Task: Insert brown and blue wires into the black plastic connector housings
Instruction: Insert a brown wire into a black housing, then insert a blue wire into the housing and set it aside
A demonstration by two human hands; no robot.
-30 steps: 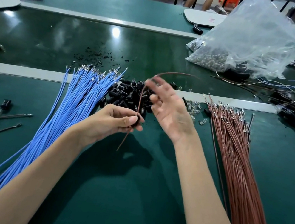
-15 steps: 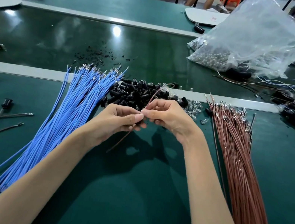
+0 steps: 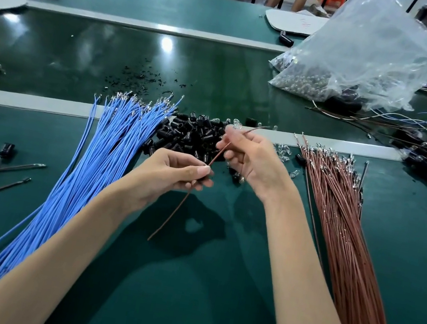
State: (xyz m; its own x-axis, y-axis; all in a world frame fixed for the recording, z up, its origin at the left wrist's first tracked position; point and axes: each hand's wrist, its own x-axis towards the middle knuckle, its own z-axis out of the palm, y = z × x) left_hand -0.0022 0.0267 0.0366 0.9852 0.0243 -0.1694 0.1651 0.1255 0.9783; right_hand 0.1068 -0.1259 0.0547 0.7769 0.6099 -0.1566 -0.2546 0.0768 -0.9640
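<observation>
Brown wire (image 3: 175,212) runs through both my hands above the green desk (image 3: 180,313). My left hand (image 3: 173,174) pinches it between thumb and fingertips; whether a housing sits inside that grip I cannot tell. My right hand (image 3: 255,160), just beyond the left and a little to its right, has its fingers curled round the wire's upper stretch, whose far end pokes out past the knuckles. The wire's loose tail hangs below my left hand, its tip pointing back toward me. Black connector housings (image 3: 194,135) lie heaped just beyond both hands, partly hidden by my right. Blue wires (image 3: 96,169) fan out to the left of my left hand, apart from it. A bundle of brown wires (image 3: 349,243) lies to the right of my right forearm. Far beyond my right hand a clear plastic bag (image 3: 368,52) slumps on the desk, small shiny parts inside.
</observation>
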